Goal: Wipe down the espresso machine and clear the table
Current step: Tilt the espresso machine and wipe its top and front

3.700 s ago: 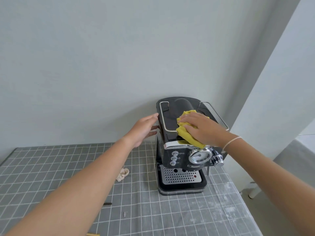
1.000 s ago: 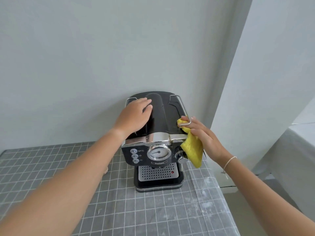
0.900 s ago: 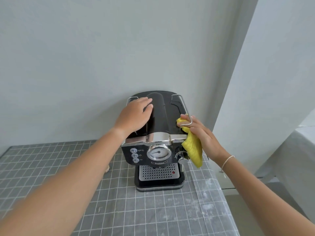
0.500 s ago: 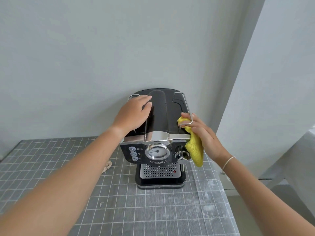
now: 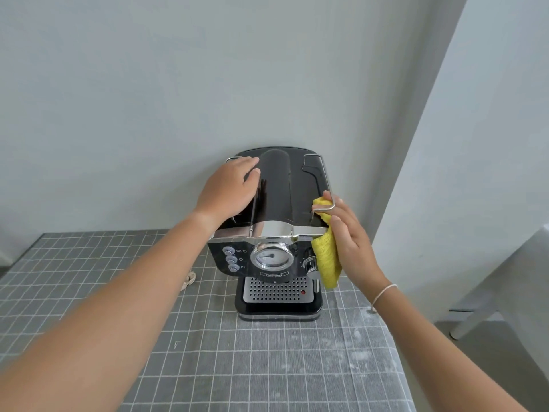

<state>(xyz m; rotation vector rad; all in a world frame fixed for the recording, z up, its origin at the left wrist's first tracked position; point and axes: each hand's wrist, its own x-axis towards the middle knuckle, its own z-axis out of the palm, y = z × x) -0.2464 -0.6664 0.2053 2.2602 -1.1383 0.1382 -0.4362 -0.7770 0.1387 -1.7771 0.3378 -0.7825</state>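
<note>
A black and chrome espresso machine (image 5: 279, 203) stands against the wall on a table with a grey checked cloth (image 5: 237, 367). My left hand (image 5: 228, 191) lies flat on the left of the machine's top, fingers apart, holding nothing. My right hand (image 5: 350, 242) presses a yellow cloth (image 5: 325, 260) against the machine's right side, just under the front end of the right chrome rail. The cloth hangs down past the steam knob.
A small pale crumpled scrap (image 5: 188, 281) lies on the cloth left of the machine, partly behind my left forearm. White dust marks the cloth at the right front (image 5: 362, 352). A wall corner stands close on the right, and a white frame (image 5: 487, 304) stands beyond the table edge.
My left hand went from the machine's left side onto its top. My right hand took the yellow cloth from the top down to the right side. The view shifted, so the machine sits more central.
</note>
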